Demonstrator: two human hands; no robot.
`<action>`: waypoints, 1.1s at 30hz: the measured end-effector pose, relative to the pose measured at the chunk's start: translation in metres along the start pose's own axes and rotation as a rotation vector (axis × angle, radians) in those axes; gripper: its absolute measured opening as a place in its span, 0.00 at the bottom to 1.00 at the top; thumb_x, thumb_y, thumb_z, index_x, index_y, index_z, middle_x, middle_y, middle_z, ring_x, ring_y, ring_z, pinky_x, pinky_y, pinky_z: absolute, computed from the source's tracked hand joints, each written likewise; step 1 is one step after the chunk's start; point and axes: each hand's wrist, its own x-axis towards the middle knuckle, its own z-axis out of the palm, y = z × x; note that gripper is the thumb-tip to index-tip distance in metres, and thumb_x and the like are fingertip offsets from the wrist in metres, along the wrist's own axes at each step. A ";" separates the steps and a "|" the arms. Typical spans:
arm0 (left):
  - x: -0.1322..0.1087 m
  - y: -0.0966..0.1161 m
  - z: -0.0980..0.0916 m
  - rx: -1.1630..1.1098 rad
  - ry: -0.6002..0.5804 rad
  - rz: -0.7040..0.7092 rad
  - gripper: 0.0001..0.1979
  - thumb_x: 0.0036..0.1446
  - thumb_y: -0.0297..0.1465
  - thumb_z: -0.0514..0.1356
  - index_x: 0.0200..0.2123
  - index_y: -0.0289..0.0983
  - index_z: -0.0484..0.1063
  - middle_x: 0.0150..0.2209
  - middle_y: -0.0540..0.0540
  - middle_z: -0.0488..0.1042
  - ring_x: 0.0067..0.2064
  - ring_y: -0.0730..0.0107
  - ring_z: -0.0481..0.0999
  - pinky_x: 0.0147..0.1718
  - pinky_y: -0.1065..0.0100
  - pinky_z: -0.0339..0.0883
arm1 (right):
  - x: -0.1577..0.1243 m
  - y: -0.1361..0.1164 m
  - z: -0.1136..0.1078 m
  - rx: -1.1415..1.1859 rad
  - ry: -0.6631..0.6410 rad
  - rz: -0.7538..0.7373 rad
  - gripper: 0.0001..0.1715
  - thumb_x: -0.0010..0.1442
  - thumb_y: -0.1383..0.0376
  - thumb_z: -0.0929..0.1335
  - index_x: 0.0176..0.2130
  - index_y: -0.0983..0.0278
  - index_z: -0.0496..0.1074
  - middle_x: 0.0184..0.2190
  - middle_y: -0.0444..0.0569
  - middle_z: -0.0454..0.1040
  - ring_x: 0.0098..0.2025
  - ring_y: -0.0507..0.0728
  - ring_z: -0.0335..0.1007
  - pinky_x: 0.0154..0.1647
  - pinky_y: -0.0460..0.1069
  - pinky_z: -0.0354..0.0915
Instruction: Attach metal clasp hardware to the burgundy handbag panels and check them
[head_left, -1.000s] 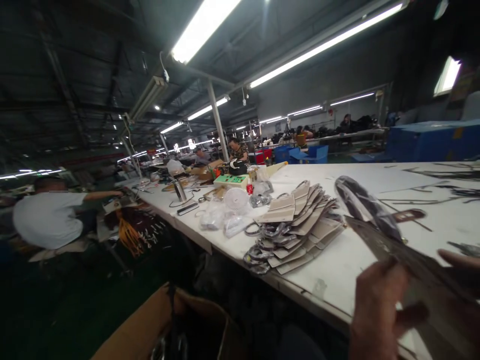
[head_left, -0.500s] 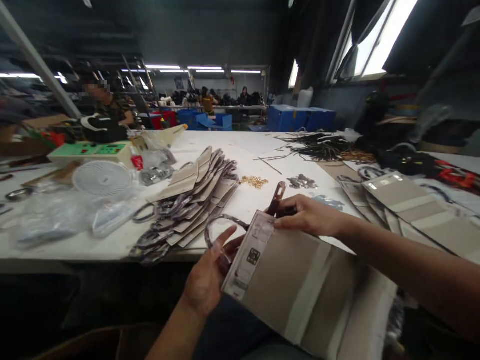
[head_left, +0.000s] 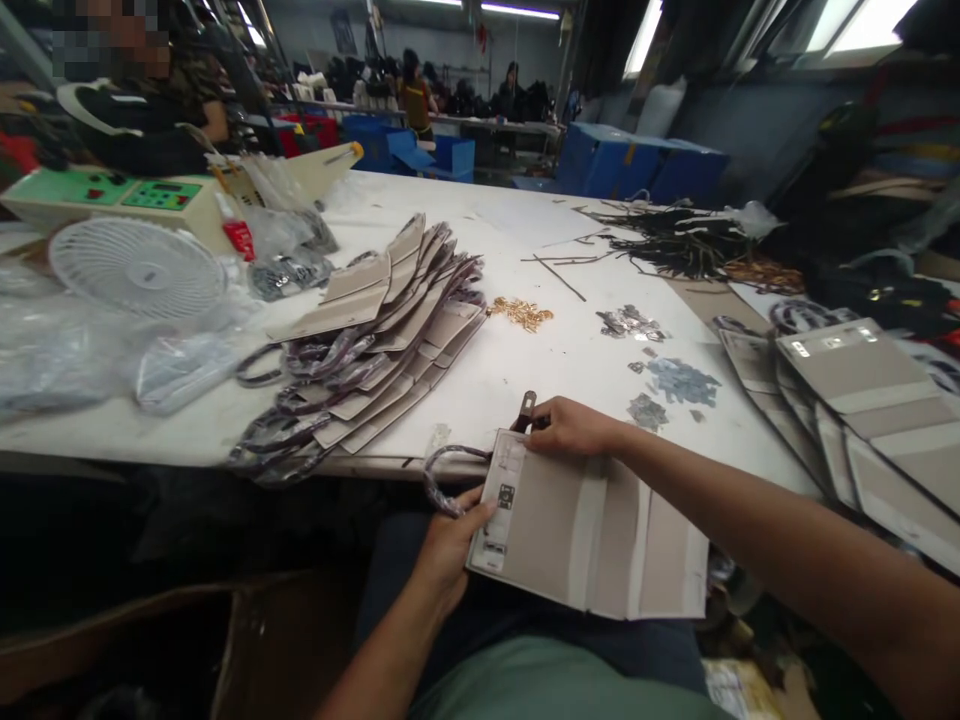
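Observation:
Over my lap lies a beige unfinished bag panel (head_left: 551,520) with pale cross bands, a looped handle (head_left: 439,470) wrapped in clear plastic, and a small dark metal fitting (head_left: 507,497) near its left edge. My left hand (head_left: 454,540) grips that left edge, thumb on top beside the fitting, its other fingers hidden underneath. At the upper corner my right hand (head_left: 574,428) is closed on the panel's top edge. A dark brown tab with a hole near its tip (head_left: 527,408) sticks up beside the right fingers; whether they pinch it I cannot tell.
Stacked similar bag panels (head_left: 405,330) lie left, more panels (head_left: 862,400) right. Gold pieces (head_left: 521,312), silver pieces (head_left: 630,322) and grey flat plates (head_left: 681,382) lie on the white table (head_left: 555,360). A white fan (head_left: 142,268) and a person (head_left: 187,90) are at left.
The view has tilted down and shifted. The panel now lies flatter and lower over my lap. My left thumb has come down onto its face; my right hand stays at the upper corner.

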 end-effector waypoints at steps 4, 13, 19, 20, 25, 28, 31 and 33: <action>0.013 -0.002 0.008 0.014 0.088 0.042 0.29 0.38 0.38 0.78 0.45 0.30 0.82 0.35 0.38 0.84 0.33 0.55 0.84 0.33 0.63 0.76 | 0.015 0.017 -0.009 -0.071 0.049 0.034 0.21 0.56 0.57 0.73 0.46 0.65 0.83 0.32 0.45 0.79 0.34 0.56 0.71 0.33 0.48 0.62; 0.022 -0.010 0.028 -0.038 0.286 0.105 0.22 0.36 0.39 0.77 0.33 0.31 0.79 0.25 0.43 0.80 0.25 0.63 0.78 0.27 0.67 0.72 | -0.013 -0.017 -0.002 -0.193 0.745 -0.046 0.17 0.63 0.52 0.73 0.32 0.63 0.79 0.22 0.43 0.72 0.25 0.52 0.62 0.28 0.48 0.57; 0.025 -0.011 0.037 -0.081 0.337 0.094 0.22 0.35 0.38 0.78 0.32 0.31 0.79 0.25 0.44 0.80 0.25 0.64 0.78 0.26 0.66 0.71 | -0.031 -0.046 0.047 0.592 0.952 -0.430 0.27 0.68 0.51 0.70 0.24 0.60 0.62 0.17 0.40 0.61 0.19 0.52 0.58 0.20 0.47 0.57; 0.026 -0.012 0.039 -0.083 0.346 0.101 0.22 0.35 0.38 0.77 0.31 0.32 0.78 0.25 0.44 0.80 0.25 0.64 0.78 0.27 0.67 0.71 | -0.026 -0.044 0.055 0.712 0.938 -0.450 0.27 0.68 0.52 0.70 0.24 0.59 0.61 0.17 0.39 0.59 0.18 0.51 0.57 0.19 0.47 0.57; 0.025 -0.011 0.043 -0.089 0.361 0.123 0.20 0.36 0.37 0.77 0.29 0.32 0.78 0.25 0.45 0.79 0.27 0.66 0.77 0.28 0.68 0.70 | -0.003 -0.026 0.075 0.964 0.979 -0.401 0.26 0.66 0.56 0.70 0.23 0.59 0.56 0.17 0.37 0.55 0.16 0.50 0.52 0.16 0.46 0.56; 0.025 -0.011 0.043 -0.093 0.372 0.122 0.18 0.36 0.37 0.77 0.27 0.32 0.77 0.24 0.46 0.78 0.26 0.67 0.75 0.27 0.69 0.69 | 0.001 -0.023 0.078 0.977 0.992 -0.398 0.26 0.67 0.55 0.70 0.24 0.59 0.56 0.17 0.37 0.54 0.16 0.50 0.51 0.16 0.46 0.55; 0.026 -0.011 0.042 -0.078 0.390 0.106 0.18 0.36 0.37 0.76 0.26 0.33 0.76 0.24 0.47 0.77 0.26 0.68 0.74 0.27 0.69 0.68 | 0.003 -0.023 0.084 0.975 0.971 -0.437 0.26 0.68 0.56 0.69 0.24 0.59 0.57 0.17 0.37 0.54 0.16 0.50 0.51 0.16 0.46 0.53; 0.026 -0.010 0.042 -0.058 0.386 0.101 0.17 0.38 0.37 0.76 0.27 0.33 0.76 0.24 0.47 0.77 0.27 0.68 0.74 0.27 0.69 0.68 | 0.004 -0.024 0.090 0.949 0.939 -0.474 0.25 0.70 0.58 0.69 0.24 0.60 0.59 0.17 0.37 0.56 0.16 0.50 0.52 0.16 0.47 0.53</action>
